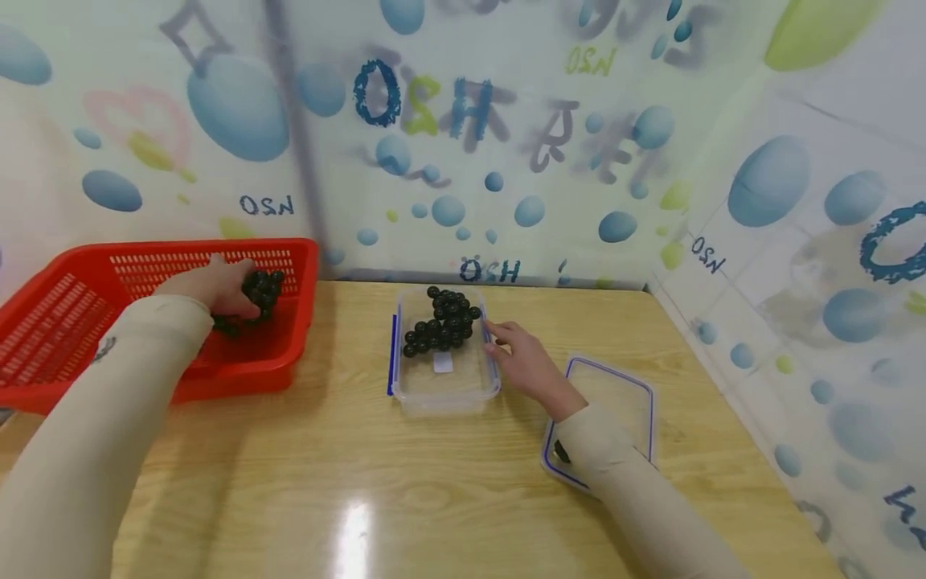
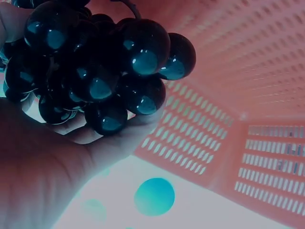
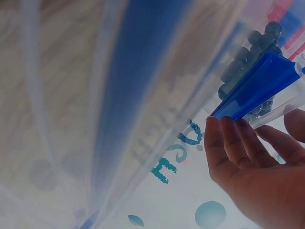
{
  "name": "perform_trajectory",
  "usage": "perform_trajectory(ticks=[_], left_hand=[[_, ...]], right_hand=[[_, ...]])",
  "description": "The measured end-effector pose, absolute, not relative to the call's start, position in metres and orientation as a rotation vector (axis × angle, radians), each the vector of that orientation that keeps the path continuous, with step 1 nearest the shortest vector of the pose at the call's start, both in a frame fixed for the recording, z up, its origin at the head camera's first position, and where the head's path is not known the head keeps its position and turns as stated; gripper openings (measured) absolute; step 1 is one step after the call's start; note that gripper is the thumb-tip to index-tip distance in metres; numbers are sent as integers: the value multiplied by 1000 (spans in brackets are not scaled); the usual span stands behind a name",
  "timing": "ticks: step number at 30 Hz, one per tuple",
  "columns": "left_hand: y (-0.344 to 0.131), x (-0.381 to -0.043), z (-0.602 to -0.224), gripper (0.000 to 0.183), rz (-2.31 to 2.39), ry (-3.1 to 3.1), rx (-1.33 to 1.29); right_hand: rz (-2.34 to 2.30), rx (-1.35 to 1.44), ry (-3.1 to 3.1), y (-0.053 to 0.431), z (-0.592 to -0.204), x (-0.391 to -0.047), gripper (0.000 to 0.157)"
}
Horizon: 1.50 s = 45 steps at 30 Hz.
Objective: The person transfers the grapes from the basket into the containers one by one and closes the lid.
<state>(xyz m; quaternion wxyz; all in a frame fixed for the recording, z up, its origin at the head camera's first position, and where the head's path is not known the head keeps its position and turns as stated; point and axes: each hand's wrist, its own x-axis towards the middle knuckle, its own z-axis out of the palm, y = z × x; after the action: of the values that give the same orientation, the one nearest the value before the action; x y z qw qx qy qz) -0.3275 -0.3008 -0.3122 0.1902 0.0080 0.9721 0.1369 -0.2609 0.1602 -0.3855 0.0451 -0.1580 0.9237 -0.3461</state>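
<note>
Inside the red plastic basket (image 1: 260, 384), my left hand (image 1: 210, 285) grips a bunch of black grapes (image 2: 95, 71). In the left wrist view the fingers lie beneath the shiny grapes, and a bit of stem shows on top. At the middle of the table stands an open clear plastic container (image 1: 448, 398) with another bunch of black grapes (image 1: 450, 318) and a small white slip in it. My right hand (image 1: 524, 362) holds this container by its right side, its fingertips at a blue latch flap (image 3: 262, 86) in the right wrist view.
Right of the container lies a clear rectangular box or lid (image 1: 615, 394) with a blue edge line, partly under the right sleeve (image 1: 615, 466). A dark thing (image 1: 561, 452) shows at its left side. A patterned wall covering (image 1: 448, 177) bounds the wooden table (image 1: 434, 498).
</note>
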Motion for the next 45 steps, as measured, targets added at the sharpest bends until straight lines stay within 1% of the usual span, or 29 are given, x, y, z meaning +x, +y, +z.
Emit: perform_trajectory(ticks=[5, 10, 15, 21, 25, 30, 38, 45], left_hand=[[-294, -328, -291, 84, 309, 2879, 189], [-278, -318, -271, 71, 360, 2987, 344], [-251, -306, -254, 67, 376, 3062, 502], [-202, -289, -243, 59, 387, 3100, 723], [-170, -278, -247, 54, 449, 3050, 873], [-141, -269, -261, 53, 422, 3002, 993], [-109, -263, -276, 53, 312, 2933, 1076], [-85, -265, -291, 53, 306, 2863, 1158]], right_hand=[[-1066, -471, 2811, 164, -387, -259, 48], [-1060, -495, 2831, 165, -387, -257, 48], [-1054, -509, 2838, 167, -387, -256, 48], [-1061, -505, 2840, 169, -386, -257, 48], [-1063, -506, 2830, 168, -385, -259, 48], [-1085, -516, 2807, 165, -384, -260, 48], [-1093, -519, 2819, 160, -384, -261, 48], [-1084, -539, 2864, 160, -384, -262, 46]])
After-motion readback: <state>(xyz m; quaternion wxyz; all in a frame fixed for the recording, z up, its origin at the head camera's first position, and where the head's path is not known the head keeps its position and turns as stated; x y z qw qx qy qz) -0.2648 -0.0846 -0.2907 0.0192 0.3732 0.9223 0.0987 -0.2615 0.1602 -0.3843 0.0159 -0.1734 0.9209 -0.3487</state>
